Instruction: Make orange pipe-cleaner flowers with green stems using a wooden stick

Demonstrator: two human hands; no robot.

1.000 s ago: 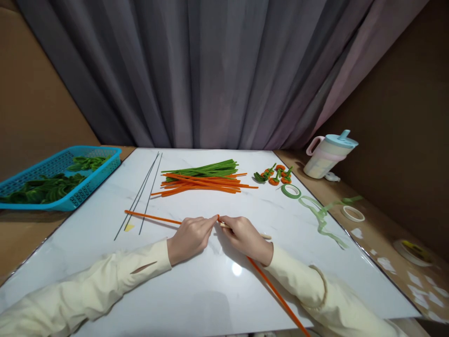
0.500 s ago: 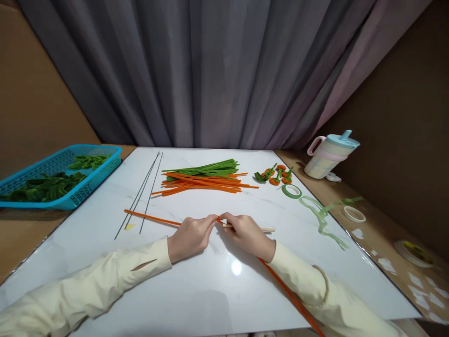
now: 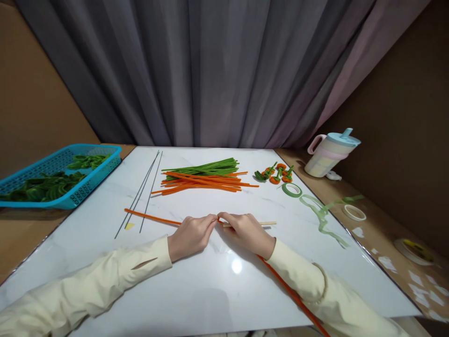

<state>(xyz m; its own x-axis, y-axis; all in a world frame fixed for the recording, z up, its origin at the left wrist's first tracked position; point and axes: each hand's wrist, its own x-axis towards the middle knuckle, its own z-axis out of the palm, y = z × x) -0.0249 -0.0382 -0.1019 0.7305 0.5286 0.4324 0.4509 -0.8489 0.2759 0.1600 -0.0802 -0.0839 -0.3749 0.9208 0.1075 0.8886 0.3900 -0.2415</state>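
Observation:
Both my hands meet over the middle of the white board. Between the fingertips of my left hand (image 3: 192,236) is an orange pipe cleaner (image 3: 152,217), its free end reaching left across the board. My right hand (image 3: 247,231) pinches the orange stem close to the left fingertips. It also holds a thin wooden stick (image 3: 268,223), which pokes out right past the knuckles. Another orange length (image 3: 284,286) runs from under my right wrist toward the front edge. Fingers hide how the orange pieces and the stick meet.
Behind my hands lie green pipe cleaners (image 3: 219,165) and orange pipe cleaners (image 3: 210,182). Thin dark wires (image 3: 143,189) lie left, near a blue basket (image 3: 75,199) of green pieces. To the right are small orange-and-green pieces (image 3: 275,179), green tape (image 3: 292,189) and a lidded cup (image 3: 328,154).
My right fingers have shifted slightly at the pinch, with the forefinger lying flatter. The stick's right end has tilted up a little. The left hand stays nearly in place.

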